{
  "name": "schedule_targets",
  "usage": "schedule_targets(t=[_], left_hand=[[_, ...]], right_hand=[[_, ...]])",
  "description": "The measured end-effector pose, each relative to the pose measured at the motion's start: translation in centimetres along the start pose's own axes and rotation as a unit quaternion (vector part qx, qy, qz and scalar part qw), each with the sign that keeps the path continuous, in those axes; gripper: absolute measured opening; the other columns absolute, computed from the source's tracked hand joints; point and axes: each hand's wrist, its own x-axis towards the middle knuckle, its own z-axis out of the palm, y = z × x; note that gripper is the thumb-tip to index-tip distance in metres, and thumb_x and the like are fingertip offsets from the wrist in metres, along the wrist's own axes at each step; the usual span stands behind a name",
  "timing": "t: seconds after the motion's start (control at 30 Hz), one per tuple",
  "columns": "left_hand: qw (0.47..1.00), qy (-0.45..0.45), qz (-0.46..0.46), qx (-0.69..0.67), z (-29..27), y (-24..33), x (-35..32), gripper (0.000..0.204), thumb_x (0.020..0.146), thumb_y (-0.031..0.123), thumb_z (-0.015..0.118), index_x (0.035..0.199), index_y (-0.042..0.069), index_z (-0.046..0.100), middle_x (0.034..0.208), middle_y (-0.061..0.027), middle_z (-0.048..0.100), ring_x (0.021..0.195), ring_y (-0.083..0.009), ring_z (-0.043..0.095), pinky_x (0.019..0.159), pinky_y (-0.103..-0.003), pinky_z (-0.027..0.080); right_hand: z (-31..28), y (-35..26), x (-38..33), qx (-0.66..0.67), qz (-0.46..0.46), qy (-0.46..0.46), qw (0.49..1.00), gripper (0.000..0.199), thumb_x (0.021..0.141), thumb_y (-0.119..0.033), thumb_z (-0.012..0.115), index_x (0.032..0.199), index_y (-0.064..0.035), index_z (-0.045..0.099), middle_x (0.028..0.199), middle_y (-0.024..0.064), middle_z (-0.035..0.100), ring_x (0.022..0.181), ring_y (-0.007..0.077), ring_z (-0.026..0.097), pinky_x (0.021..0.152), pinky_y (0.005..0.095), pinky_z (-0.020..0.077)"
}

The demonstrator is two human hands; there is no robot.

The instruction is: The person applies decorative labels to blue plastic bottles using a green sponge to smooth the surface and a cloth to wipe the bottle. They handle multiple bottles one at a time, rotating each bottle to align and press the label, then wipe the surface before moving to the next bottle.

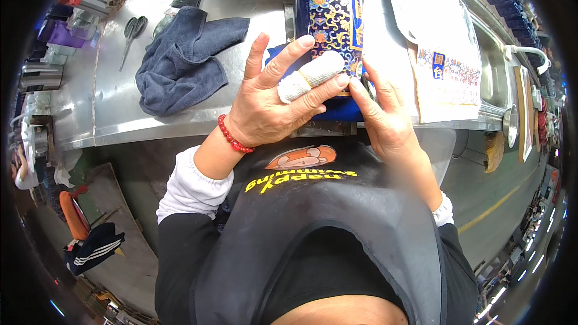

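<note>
A dark blue cylindrical bottle or jar [330, 9] with an ornate gold and multicoloured pattern lies at the top centre, its lower end toward me. Beneath that end is a blue cloth [340, 109]. My left hand [271, 97] spreads its fingers over the jar's lower left; one finger wears a white wrap [310, 77]. At the lower right edge, my right hand [390, 121] has its thumb against the jar's front and its fingers along the side. The left index tip and right thumb nearly meet there. To the right lies a sheet of patterned decals [448, 84].
A grey-blue towel [183, 63] lies crumpled on the metal worktop [129, 117], with black-handled scissors [133, 31] farther left. At the right are a sink [495, 63] with a white tap [530, 51], and a brush [494, 151] beside the worktop's edge.
</note>
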Motion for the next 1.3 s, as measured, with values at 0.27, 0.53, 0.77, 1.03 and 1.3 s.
schedule_targets(t=[0.27, 0.53, 0.77, 1.03, 1.3], left_hand=[[1.000, 0.006, 0.005, -0.007, 0.2, -0.3, -0.6, 0.043, 0.087, 0.023, 0.073, 0.130, 0.029, 0.072, 0.130, 0.0047, 0.070, 0.139, -0.0210, 0.052, 0.127, -0.051, 0.012], [1.000, -0.018, -0.015, -0.016, 0.3, 0.2, -1.4, 0.047, 0.087, 0.025, 0.074, 0.133, 0.024, 0.069, 0.131, 0.0015, 0.070, 0.138, -0.0249, 0.051, 0.126, -0.054, 0.015], [0.999, 0.006, -0.039, -0.036, 0.8, 0.9, -2.5, 0.045, 0.090, 0.025, 0.071, 0.134, 0.018, 0.069, 0.135, -0.0028, 0.068, 0.139, -0.0278, 0.050, 0.125, -0.056, 0.016], [0.991, 0.051, -0.086, -0.088, 1.2, 1.1, -2.5, 0.054, 0.090, 0.026, 0.071, 0.138, 0.002, 0.062, 0.138, -0.0185, 0.063, 0.138, -0.0414, 0.049, 0.121, -0.059, 0.020], [0.977, -0.002, -0.211, -0.028, 2.4, 1.1, -1.2, 0.103, 0.085, 0.064, 0.069, 0.151, -0.008, 0.036, 0.144, -0.0251, 0.052, 0.138, -0.0447, 0.043, 0.116, -0.067, 0.016]], right_hand=[[-0.4, -0.2, 0.0, -0.042, -0.012, -0.013, 0.999, 0.072, 0.077, 0.008, 0.063, 0.143, -0.0209, 0.060, 0.148, 0.0247, 0.049, 0.124, 0.0415, 0.057, 0.104, 0.0474, 0.0490], [-2.9, 0.8, 3.0, 0.066, 0.027, 0.112, 0.991, 0.036, 0.085, 0.009, 0.070, 0.120, 0.0010, 0.063, 0.110, 0.0198, 0.071, 0.097, 0.0301, 0.071, 0.081, 0.0384, 0.0558], [-2.3, -0.3, 3.4, 0.030, -0.164, 0.111, 0.980, 0.032, 0.067, -0.001, 0.075, 0.098, -0.0024, 0.069, 0.100, 0.0097, 0.066, 0.082, 0.0262, 0.061, 0.073, 0.0372, 0.0493], [-3.8, 0.6, 5.0, 0.050, -0.082, 0.148, 0.984, 0.039, 0.065, 0.002, 0.079, 0.103, -0.0045, 0.070, 0.094, 0.0097, 0.066, 0.077, 0.0265, 0.061, 0.067, 0.0371, 0.0470], [-4.1, 1.3, 3.9, 0.192, -0.059, 0.097, 0.975, 0.040, 0.062, 0.004, 0.077, 0.101, -0.0063, 0.073, 0.097, 0.0079, 0.066, 0.085, 0.0292, 0.063, 0.075, 0.0389, 0.0503]])
